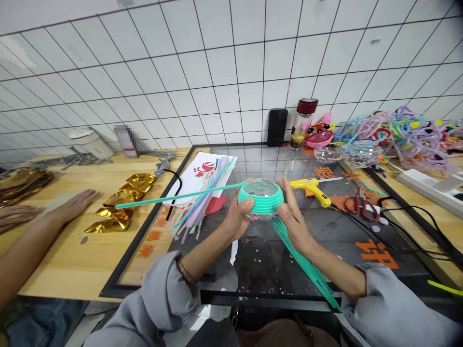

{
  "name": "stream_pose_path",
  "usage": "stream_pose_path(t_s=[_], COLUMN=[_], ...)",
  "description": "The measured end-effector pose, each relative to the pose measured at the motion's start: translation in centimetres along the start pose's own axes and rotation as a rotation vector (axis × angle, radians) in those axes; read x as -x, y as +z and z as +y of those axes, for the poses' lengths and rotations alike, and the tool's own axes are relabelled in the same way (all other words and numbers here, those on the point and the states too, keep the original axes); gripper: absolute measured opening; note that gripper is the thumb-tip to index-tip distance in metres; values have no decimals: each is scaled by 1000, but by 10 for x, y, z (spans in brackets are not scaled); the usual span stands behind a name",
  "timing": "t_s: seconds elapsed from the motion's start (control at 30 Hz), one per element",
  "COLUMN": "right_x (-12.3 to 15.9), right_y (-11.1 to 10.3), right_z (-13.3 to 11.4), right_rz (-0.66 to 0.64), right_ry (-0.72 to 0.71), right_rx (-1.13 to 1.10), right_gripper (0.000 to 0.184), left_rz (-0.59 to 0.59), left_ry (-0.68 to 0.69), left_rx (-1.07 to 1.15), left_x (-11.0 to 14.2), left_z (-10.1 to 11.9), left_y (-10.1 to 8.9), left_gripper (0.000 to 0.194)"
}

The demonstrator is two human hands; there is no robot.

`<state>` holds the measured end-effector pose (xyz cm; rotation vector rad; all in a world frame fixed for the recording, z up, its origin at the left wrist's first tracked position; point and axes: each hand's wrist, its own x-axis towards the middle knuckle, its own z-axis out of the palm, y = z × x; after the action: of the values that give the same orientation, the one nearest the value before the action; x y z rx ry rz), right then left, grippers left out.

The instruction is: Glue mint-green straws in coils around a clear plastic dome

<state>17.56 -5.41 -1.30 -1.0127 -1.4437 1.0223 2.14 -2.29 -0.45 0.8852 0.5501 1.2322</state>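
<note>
Between my two hands is a clear plastic bowl point(261, 217) with rows of green pipe cleaner point(262, 205) wound around its upper part. My left hand point(235, 219) grips its left side, thumb on the green rows. On the opposite side, my right hand point(294, 221) presses with thumb and fingers. One loose green strand point(173, 196) sticks out far to the left from the bowl's rim. Below the right hand a bunch of green pipe cleaners point(306, 265) slants down to the table's front edge. A yellow glue gun point(309, 186) lies just beyond my right hand.
Pastel pipe cleaners point(206, 197) lie on white paper point(188, 176). Red-handled scissors point(361, 205), black cables and a power strip point(430, 193) are at right, below a pipe-cleaner heap point(398, 137). A phone point(277, 127) and bottle point(303, 125) stand behind. Another person's arm point(39, 246) rests left, near gold foil point(126, 202).
</note>
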Motion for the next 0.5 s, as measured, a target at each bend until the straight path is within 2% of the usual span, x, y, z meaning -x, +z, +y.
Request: stream_pose_path(t_s=[0.1, 0.33, 0.5], right_x=[-5, -9, -14], right_y=[3, 8, 10], right_z=[-8, -6, -5], right_rz=[32, 55, 79], right_ry=[144, 122, 205], right_rx=[-119, -230, -425], right_gripper=[90, 76, 73], left_rz=[-41, -61, -84], left_ry=[-23, -29, -35], left_rx=[-2, -2, 11], left_x=[3, 3, 5], left_z=[0, 1, -1], left_y=[2, 1, 0], left_gripper=[70, 73, 78])
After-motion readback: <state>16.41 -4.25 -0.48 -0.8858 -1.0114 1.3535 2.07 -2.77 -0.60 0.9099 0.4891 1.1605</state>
